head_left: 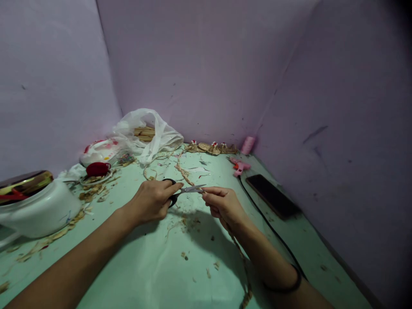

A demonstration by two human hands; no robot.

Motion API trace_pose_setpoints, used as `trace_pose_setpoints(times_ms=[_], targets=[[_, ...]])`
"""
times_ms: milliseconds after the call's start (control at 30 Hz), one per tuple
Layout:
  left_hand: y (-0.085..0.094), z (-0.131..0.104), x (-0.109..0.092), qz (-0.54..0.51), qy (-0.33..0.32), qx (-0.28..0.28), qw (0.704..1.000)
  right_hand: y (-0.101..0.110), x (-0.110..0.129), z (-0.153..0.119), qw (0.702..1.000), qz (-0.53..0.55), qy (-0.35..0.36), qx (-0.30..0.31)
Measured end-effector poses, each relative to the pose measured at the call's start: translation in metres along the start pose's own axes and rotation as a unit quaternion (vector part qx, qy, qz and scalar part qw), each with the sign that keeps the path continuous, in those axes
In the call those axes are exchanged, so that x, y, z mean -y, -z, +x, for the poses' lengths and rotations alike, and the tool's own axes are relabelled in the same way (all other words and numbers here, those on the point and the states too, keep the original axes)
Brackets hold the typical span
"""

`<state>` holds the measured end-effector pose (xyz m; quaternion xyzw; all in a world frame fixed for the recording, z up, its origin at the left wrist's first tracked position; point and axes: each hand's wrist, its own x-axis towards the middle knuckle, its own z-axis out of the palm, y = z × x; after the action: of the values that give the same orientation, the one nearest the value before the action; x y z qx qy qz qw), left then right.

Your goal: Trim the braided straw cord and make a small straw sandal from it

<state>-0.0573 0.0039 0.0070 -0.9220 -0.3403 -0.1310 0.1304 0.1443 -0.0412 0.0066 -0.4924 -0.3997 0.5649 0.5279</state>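
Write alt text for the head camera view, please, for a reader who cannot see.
The left hand holds scissors with blades at a braided cord, which the right hand pinches, over a pale green table. Around them lie a white plastic bag, a pink glue gun and a dark phone.

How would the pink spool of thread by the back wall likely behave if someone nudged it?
The pink cylindrical spool of thread would probably roll or tip, given its round sides and slight lean. It is likely light for its size, since it looks like mostly wound thread, and the nearby purple wall might limit its travel.
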Motion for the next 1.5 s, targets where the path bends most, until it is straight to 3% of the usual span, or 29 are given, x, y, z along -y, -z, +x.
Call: trace_pose_setpoints(times_ms=[300, 533, 633, 767, 900, 933, 1000, 1133, 1233, 1333, 1400, 1500], targets=[[-0.002, 0.0, 0.004, -0.036, -0.02, 0.015, 0.999, 0.001, 0.0, 0.0, 1.0, 0.005, -0.016, 0.022], [-0.002, 0.0, 0.006, -0.151, -0.009, 0.021, 0.988, 0.0, 0.0, -0.001, 1.0, 0.004, -0.014, 0.021], [-0.002, -0.001, 0.006, -0.243, 0.029, -0.023, 0.969, 0.0, -0.001, 0.0, 1.0, 0.009, -0.019, 0.011], [0.002, 0.003, 0.002, -0.355, 0.156, -0.127, 0.913, -0.001, -0.003, 0.0, 0.999, 0.029, -0.021, 0.004], [0.007, 0.01, -0.006, -0.511, 0.281, -0.177, 0.793, -0.002, -0.005, 0.0, 0.998, 0.056, -0.025, 0.019], [0.007, 0.01, -0.007, -0.527, 0.291, -0.183, 0.777, -0.002, -0.005, 0.0, 0.998, 0.055, -0.019, 0.02], [0.006, 0.009, -0.01, -0.5, 0.274, -0.184, 0.801, -0.004, -0.006, -0.001, 0.999, 0.037, -0.001, 0.01], [0.001, 0.004, -0.016, -0.343, 0.168, -0.15, 0.912, -0.007, -0.007, -0.002, 0.997, -0.026, 0.041, -0.055], [0.0, 0.002, -0.023, -0.288, 0.109, -0.117, 0.944, -0.009, -0.007, -0.003, 0.993, -0.062, 0.055, -0.081], [0.001, 0.003, -0.027, -0.233, 0.062, -0.037, 0.97, -0.01, -0.008, -0.003, 0.993, -0.068, 0.057, -0.077], [0.002, 0.004, -0.026, -0.2, 0.12, -0.022, 0.972, -0.01, -0.008, -0.003, 0.995, -0.047, 0.05, -0.076], [0.004, 0.006, -0.02, -0.267, 0.259, -0.118, 0.921, -0.008, -0.01, -0.001, 0.996, -0.009, 0.034, -0.078]])
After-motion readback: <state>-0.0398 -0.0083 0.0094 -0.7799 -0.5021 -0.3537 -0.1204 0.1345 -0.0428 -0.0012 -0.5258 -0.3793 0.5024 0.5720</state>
